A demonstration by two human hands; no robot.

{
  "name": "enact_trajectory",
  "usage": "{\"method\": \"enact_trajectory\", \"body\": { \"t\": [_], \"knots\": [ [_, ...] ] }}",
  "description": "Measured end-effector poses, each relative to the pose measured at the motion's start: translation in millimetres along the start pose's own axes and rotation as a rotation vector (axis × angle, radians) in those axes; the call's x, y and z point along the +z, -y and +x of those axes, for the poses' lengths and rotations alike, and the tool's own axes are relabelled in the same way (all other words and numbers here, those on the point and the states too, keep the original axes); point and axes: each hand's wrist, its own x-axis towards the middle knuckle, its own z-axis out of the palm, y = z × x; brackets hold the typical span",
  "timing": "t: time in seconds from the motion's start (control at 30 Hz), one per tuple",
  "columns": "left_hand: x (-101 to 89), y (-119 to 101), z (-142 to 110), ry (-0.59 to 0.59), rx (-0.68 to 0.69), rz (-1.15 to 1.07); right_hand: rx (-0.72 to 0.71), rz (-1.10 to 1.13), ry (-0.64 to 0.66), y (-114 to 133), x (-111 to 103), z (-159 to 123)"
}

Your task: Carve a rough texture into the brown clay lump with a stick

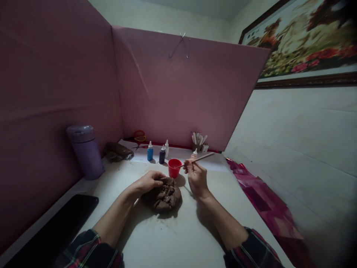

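A lump of brown clay [167, 199] with a rough, modelled top lies on the white tabletop. My left hand [150, 182] rests against its upper left side, fingers curled over the edge. Between the fingers of my right hand [197, 178] is a thin paintbrush [205, 156], held slantwise. The brush's lower end reaches into a small red cup [174, 168] just behind the clay; its tip is hard to make out. Small dropper bottles stand behind the cup: a blue bottle [150, 152], a dark bottle [162, 155] and a white bottle [166, 149]. Another pale bottle [194, 153] is partly hidden by my right hand.
To the left stand a purple tumbler [86, 152] and a wrapped brown clay block [118, 150]; nearer lies a black tablet-like slab [55, 230]. Scissors [138, 136] and a holder of tools [198, 141] are at the back. Pink panels [181, 89] wall the table.
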Motion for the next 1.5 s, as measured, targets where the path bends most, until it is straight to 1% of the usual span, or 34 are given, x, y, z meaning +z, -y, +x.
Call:
{"method": "enact_trajectory", "body": {
  "t": [0.07, 0.13, 0.2, 0.3, 0.37, 0.43, 0.5, 0.57, 0.7, 0.77, 0.9, 1.03, 1.1, 1.27, 1.3, 1.37, 1.47, 1.5],
  "knots": [
    [-0.5, 1.3, 0.9, -0.009, 0.008, 0.004, 0.013, -0.024, 0.087, -9.2, 6.7, 1.8],
    [-0.2, 1.2, 0.9, -0.016, 0.003, 0.003, 0.050, 0.000, 0.115, -12.4, 9.4, 4.2],
    [0.7, -0.6, -0.2, -0.020, -0.014, 0.001, 0.099, 0.059, 0.075, -8.4, 7.1, 6.0],
    [2.8, -5.5, -2.9, -0.019, -0.022, -0.003, 0.158, 0.191, -0.051, 7.3, -4.4, 6.4],
    [3.9, -8.9, -4.7, -0.016, -0.026, -0.005, 0.167, 0.255, -0.130, 18.8, -14.2, 4.8],
    [4.7, -11.6, -6.0, -0.009, -0.033, -0.005, 0.174, 0.302, -0.153, 26.7, -22.1, 2.1],
    [5.2, -13.5, -6.9, 0.000, -0.037, -0.001, 0.182, 0.313, -0.109, 29.8, -25.8, -2.0],
    [5.6, -14.9, -7.7, -0.010, -0.041, 0.010, 0.164, 0.274, -0.016, 29.5, -24.6, -7.7],
    [6.5, -17.5, -9.9, -0.029, -0.026, 0.023, 0.081, 0.164, 0.221, 28.3, -12.8, -21.5],
    [6.8, -18.5, -10.7, -0.022, -0.014, 0.012, 0.064, 0.139, 0.286, 28.4, -7.2, -26.5],
    [6.1, -16.8, -9.7, -0.012, -0.033, -0.001, 0.103, 0.166, 0.290, 24.9, -1.6, -28.4],
    [4.1, -10.9, -6.3, -0.006, -0.022, -0.001, 0.275, 0.242, 0.214, 20.4, 0.6, -24.8],
    [3.4, -9.0, -4.9, -0.012, -0.021, 0.000, 0.324, 0.246, 0.159, 22.2, -0.7, -22.2],
    [3.2, -10.1, -4.1, -0.007, -0.013, 0.028, 0.268, 0.255, -0.053, 30.8, -11.6, -16.3],
    [3.3, -10.4, -4.2, -0.008, -0.015, 0.027, 0.247, 0.250, -0.069, 31.1, -12.9, -16.3],
    [3.5, -10.3, -4.3, -0.011, -0.018, 0.019, 0.182, 0.217, -0.022, 30.5, -12.5, -18.2],
    [3.7, -9.4, -4.9, -0.007, -0.010, 0.002, 0.076, 0.129, 0.155, 30.2, -6.3, -23.2],
    [3.8, -9.4, -5.4, -0.008, -0.007, -0.002, 0.046, 0.094, 0.194, 30.8, -4.0, -24.6]
  ]
}}
